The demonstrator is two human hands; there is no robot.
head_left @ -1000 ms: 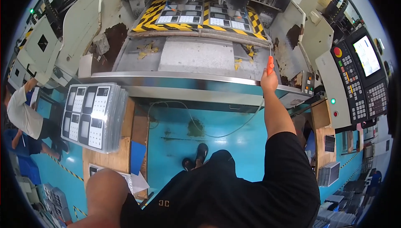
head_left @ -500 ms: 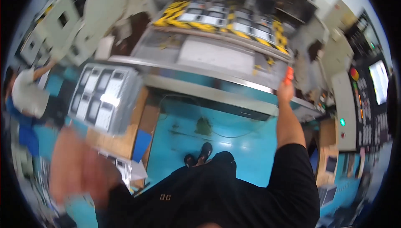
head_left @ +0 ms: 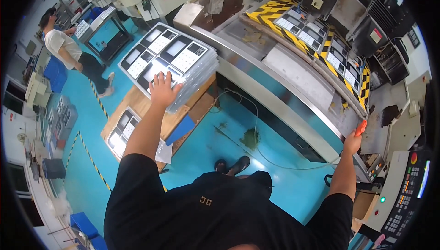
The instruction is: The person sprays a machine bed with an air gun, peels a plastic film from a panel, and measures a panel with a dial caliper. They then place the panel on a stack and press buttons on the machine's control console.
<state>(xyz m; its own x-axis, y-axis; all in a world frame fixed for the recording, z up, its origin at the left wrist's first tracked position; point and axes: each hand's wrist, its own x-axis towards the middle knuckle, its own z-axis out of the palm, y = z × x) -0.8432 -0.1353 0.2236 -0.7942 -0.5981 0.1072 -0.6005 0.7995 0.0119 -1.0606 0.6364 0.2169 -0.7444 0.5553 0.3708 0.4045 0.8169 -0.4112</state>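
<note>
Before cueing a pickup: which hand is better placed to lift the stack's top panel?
Left, probably: the left hand is spread over the panel stack; the right hand, away from it, holds an orange tool.

Our workshop floor shines turquoise.
Around us: yellow-and-black floor tape, a wooden counter, a dark metal trolley, a white wall.

L hand on panel stack, R hand holding orange tool nr machine's metal edge.
</note>
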